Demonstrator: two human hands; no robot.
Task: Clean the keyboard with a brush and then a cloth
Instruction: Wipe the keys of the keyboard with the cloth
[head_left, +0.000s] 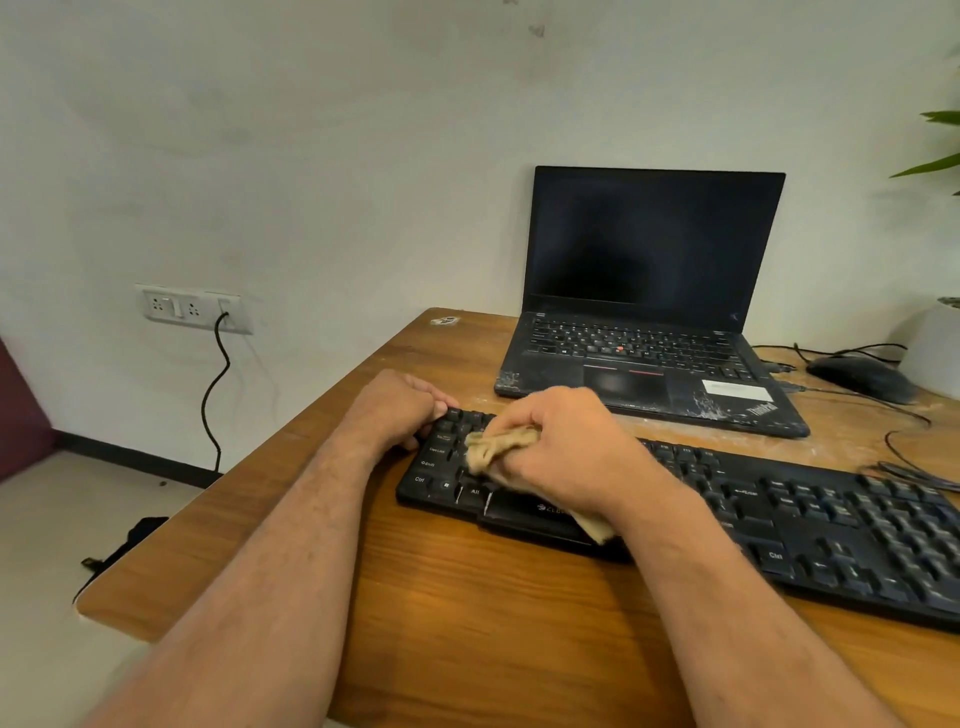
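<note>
**Cloth on the keys, left end of the keyboard**

Much is hidden here. The right hand (561, 447) covers the middle-left keys and most of the tan cloth (498, 448); only a bunched end shows at the thumb side and a corner pokes out below the wrist, over the keyboard's front edge. The keyboard (810, 525) runs off the right edge of view, so its far end cannot be seen. A plant (935, 150) and a white pot (935, 343) are also cut off at the right. No brush can be made out.

Readable writing: "Ctrl", "Alt", "Shift" and "Caps Lock" on the left keys, "Enter" and a second "Ctrl" further right. A logo below the space bar is too blurred to read. The laptop (654, 291) carries "ThinkPad" on its palm rest, and its screen is dark.

Counted: one keyboard, one cloth, one laptop, one black mouse (860, 378), two hands.

The right hand's grip is clamped around the cloth, pressed on the keys. The left hand (400, 410) curls its fingers over the keyboard's far left corner. All sit on the wooden table (467, 613). A wall socket (192, 309) has one black cable plugged in.
</note>
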